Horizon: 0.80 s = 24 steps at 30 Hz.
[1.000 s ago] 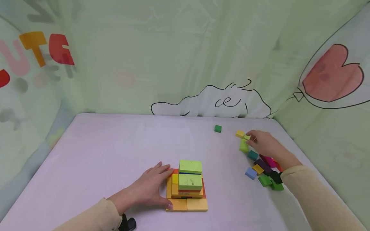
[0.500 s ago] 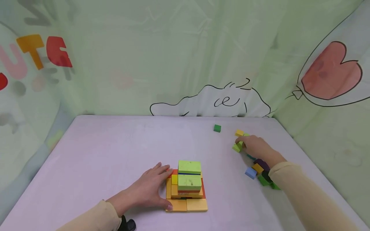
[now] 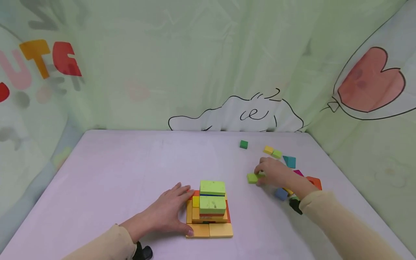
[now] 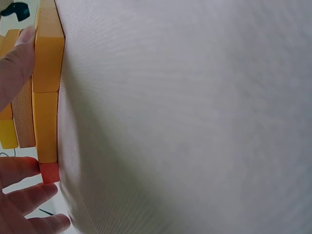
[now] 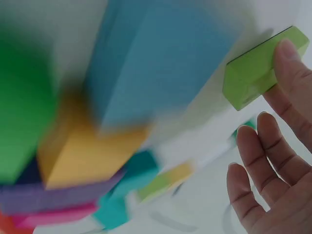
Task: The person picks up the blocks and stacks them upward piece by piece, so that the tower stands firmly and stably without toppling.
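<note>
A stepped stack of wooden blocks [image 3: 209, 231] stands near the front of the table, with yellow-orange planks at its base and two lime green blocks [image 3: 212, 205] on top. My left hand [image 3: 167, 213] rests at its left side, fingers spread and fairly straight; the thumb touches the near plank. In the left wrist view, thumb and forefinger touch the orange blocks [image 4: 48, 58] and a red end block [image 4: 49, 172]. To the right, my right hand [image 3: 276, 175] pinches a lime green block [image 5: 256, 73] between thumb and forefinger, low over the table. The other right fingers [image 5: 258, 151] hold nothing.
Loose blocks lie at the right: dark green [image 3: 243, 144] at the back, a yellow block [image 3: 268, 149] beside a small lime block [image 3: 277, 154], a teal block [image 3: 290, 161], an orange-red block [image 3: 314, 182] and a blue block [image 3: 281, 194]. Some hide under the right forearm.
My right hand has taken hold of the lime green block from the pile and moved it left and nearer. The teal block has shifted. My left hand has stayed at the stack.
</note>
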Motion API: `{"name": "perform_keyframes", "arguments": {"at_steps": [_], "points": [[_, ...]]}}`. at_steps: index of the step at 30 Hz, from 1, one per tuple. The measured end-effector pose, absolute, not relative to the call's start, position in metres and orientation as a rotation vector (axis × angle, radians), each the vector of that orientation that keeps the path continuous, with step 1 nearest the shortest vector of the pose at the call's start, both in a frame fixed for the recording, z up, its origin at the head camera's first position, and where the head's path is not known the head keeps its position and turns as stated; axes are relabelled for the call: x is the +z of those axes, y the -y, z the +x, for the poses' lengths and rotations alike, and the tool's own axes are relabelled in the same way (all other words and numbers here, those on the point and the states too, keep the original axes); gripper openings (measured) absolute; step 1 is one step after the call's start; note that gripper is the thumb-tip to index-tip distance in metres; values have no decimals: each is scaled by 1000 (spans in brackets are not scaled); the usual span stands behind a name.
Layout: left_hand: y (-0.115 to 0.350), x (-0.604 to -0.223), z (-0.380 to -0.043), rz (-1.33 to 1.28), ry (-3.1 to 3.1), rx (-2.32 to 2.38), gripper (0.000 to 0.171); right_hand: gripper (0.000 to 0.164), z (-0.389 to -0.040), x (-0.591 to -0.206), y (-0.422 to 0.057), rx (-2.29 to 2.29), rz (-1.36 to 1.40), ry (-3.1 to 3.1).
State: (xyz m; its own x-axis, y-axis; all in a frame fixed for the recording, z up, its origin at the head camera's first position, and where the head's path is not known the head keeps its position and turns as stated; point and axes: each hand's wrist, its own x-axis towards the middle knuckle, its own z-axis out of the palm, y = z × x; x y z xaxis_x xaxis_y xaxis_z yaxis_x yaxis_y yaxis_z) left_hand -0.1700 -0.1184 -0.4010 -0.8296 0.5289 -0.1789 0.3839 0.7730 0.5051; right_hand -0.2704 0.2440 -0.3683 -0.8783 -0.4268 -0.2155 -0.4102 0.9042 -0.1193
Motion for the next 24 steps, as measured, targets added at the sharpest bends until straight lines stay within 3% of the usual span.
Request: {"name": "perform_keyframes", "arguments": {"at_steps": [7,15,24], "points": [[119,-401,-170,681,-2650,669,108,35,-232,-372,-213,-170,-733,-2854],[120,-402,-170,668,-2646,659,108,47,-220,-373,-221,-254,-642,-2898],[121,-402,-171,697,-2637,674,108,45,-195,-331,-165,-634,-1062,-2906]]}}
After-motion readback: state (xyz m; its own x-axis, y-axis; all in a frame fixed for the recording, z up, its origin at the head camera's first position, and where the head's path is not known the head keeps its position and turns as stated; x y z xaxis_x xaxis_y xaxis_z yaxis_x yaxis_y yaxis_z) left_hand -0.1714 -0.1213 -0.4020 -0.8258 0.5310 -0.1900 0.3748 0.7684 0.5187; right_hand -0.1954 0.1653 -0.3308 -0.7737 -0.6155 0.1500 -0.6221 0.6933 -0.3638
